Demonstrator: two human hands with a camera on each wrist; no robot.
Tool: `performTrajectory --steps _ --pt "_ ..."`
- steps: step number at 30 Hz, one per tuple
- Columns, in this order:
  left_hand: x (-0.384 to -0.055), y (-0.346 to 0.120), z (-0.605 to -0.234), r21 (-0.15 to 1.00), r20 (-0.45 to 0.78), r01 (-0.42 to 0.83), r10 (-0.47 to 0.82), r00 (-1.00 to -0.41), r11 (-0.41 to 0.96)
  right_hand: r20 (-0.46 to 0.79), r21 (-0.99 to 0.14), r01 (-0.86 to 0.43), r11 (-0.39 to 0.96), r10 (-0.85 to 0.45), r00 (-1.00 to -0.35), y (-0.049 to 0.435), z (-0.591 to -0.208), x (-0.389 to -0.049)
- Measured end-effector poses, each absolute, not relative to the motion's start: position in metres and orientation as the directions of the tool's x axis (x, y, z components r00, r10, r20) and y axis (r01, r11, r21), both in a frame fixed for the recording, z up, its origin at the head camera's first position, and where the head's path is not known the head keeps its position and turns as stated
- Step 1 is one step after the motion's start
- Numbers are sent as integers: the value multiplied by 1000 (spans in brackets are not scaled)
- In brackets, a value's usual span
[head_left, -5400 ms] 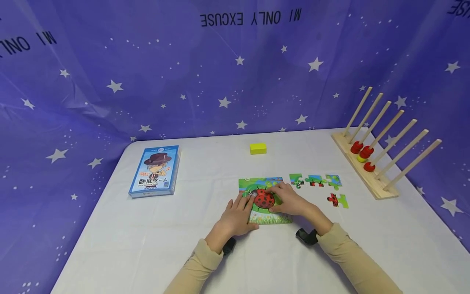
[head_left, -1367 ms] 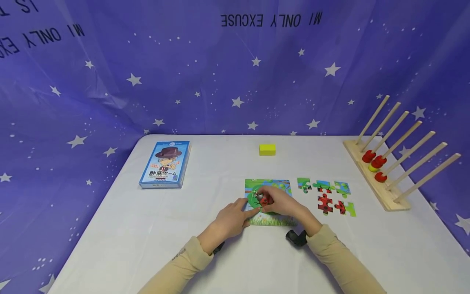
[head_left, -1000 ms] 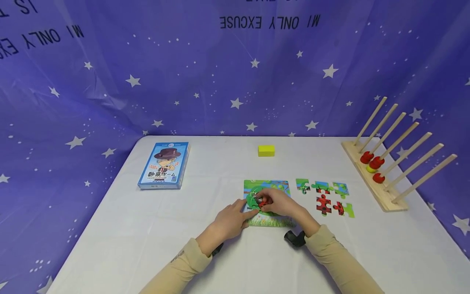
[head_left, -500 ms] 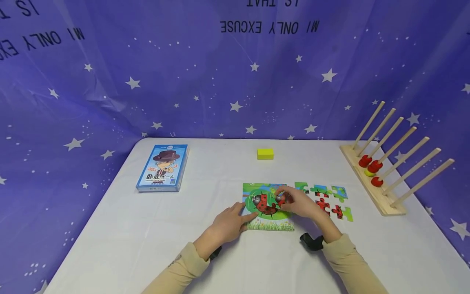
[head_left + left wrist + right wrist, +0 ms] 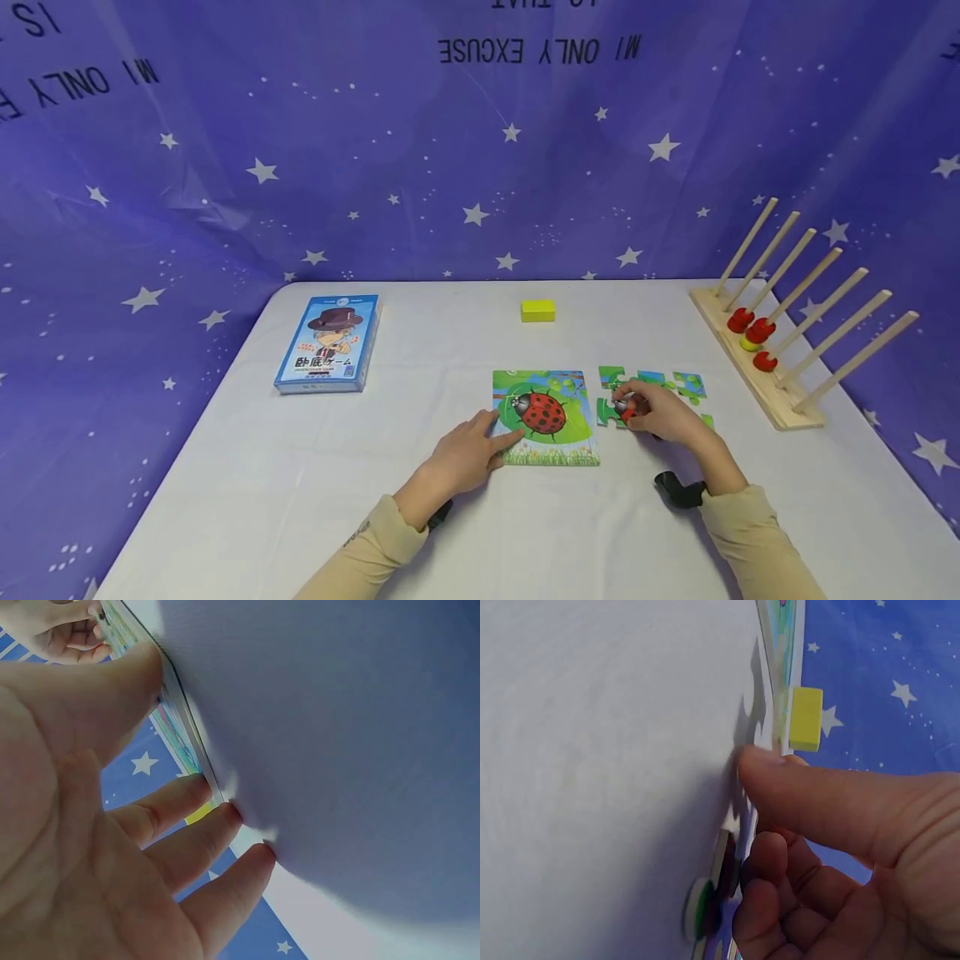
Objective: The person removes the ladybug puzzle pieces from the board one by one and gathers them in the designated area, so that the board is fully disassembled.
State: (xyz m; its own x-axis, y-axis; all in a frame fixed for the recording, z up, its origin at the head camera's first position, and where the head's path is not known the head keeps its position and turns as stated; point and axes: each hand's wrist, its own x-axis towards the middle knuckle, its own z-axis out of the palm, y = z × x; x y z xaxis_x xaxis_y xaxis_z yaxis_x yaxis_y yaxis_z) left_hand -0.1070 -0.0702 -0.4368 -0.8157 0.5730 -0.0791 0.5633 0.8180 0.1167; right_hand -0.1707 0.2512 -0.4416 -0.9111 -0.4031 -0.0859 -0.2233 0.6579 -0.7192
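A square puzzle board (image 5: 543, 414) with a ladybug picture lies in the middle of the table. My left hand (image 5: 467, 454) rests at its left edge with fingers spread and fairly straight, thumb over the lower left of the picture. In the left wrist view, my left fingertips (image 5: 196, 787) touch the board's side. To the right of the board, my right hand (image 5: 663, 412) pinches a green and red puzzle piece (image 5: 604, 412) with part of the ladybug on it. Loose puzzle pieces (image 5: 690, 385) lie around and partly beneath that hand, some hidden by it.
A yellow block (image 5: 537, 311) stands behind the board. At the left is a blue game box (image 5: 327, 343). A wooden peg rack (image 5: 757, 367) with several red rings and a yellow one stands at the right edge. A purple star-printed curtain (image 5: 420, 167) hangs behind the white table (image 5: 315, 467).
My right hand has lifted a ladybug puzzle piece off the board and carried it right to the loose pieces. A red piece was laid there earlier. My left hand has stayed at the board's left edge.
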Motion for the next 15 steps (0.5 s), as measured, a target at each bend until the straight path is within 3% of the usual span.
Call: performTrajectory --steps 15 --pt "-107 -70 -439 135 -77 559 572 -817 818 -62 -686 -237 688 -380 -923 256 -443 -169"
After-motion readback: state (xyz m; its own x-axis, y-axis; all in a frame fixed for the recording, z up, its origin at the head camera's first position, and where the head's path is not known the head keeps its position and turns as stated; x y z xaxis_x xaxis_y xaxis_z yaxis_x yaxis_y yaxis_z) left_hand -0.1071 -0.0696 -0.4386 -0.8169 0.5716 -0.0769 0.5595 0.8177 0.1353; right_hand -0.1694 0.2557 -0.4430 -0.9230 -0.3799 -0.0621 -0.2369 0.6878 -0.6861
